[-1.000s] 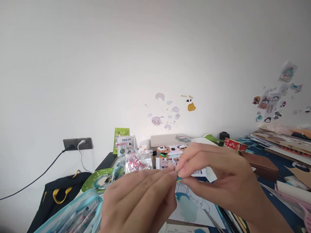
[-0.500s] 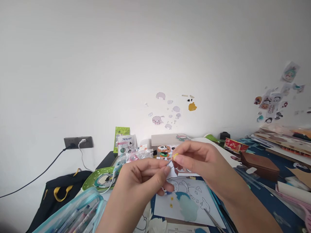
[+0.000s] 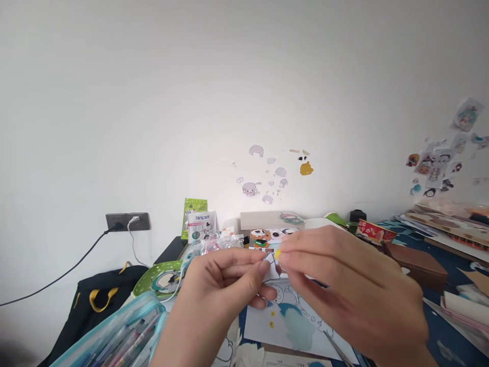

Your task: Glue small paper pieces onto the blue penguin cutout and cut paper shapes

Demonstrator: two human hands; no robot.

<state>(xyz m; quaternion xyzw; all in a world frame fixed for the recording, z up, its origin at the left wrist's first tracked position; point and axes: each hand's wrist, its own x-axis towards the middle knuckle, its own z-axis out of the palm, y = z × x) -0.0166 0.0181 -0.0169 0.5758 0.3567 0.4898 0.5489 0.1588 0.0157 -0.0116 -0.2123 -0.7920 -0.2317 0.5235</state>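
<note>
Between the thumb and fingers of my left hand point(image 3: 229, 285) is a small white paper cutout point(image 3: 272, 268) with dark outlines. My right hand point(image 3: 344, 283) pinches a tiny yellow piece point(image 3: 277, 254) just beside the cutout's upper right edge; whether the two touch I cannot tell. Below the hands lies a white sheet point(image 3: 263, 334) with line drawings, partly hidden by my right hand. On that sheet are pale blue paper pieces point(image 3: 300, 329) and small yellow flower-like pieces point(image 3: 272, 324). Metal tweezers or scissor tips point(image 3: 336, 346) rest at its lower right.
At the lower left stands a clear pencil case point(image 3: 114, 339) full of pens, beside a green plate point(image 3: 153, 274) and a black bag point(image 3: 103, 285). A Nexcare packet point(image 3: 201, 230) leans near the wall. To the right are a brown box point(image 3: 416, 262) and a red package point(image 3: 376, 232).
My right hand has turned over, its back now toward me, and the yellow piece has come lower, nearer the cutout. The view has shifted slightly left. My left hand keeps its hold.
</note>
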